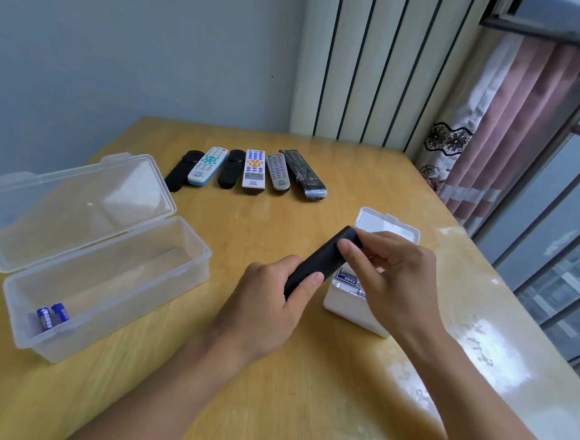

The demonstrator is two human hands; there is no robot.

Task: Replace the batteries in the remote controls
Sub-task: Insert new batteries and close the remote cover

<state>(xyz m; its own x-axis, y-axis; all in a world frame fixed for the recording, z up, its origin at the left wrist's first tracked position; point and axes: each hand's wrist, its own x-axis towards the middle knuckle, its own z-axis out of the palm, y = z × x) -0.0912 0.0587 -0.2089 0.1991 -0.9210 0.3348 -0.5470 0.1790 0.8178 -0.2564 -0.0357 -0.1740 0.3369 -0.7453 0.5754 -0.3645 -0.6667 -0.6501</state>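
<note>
A slim black plastic remote control (316, 266) is held above the yellow wooden table (271, 373), its long axis slanting from near-left up to far-right. The left hand (268, 307) wraps its near end, thumb on top; the right hand (388, 261) pinches its far end, over the small white battery box (354, 307).

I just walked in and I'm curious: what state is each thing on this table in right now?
Clear plastic box: lid open, two blue batteries inside.
White box: lid open, batteries visible inside.
Black remote: lifted, gripped by left hand and right hand.
Six remotes: lying in a row, untouched.
</note>
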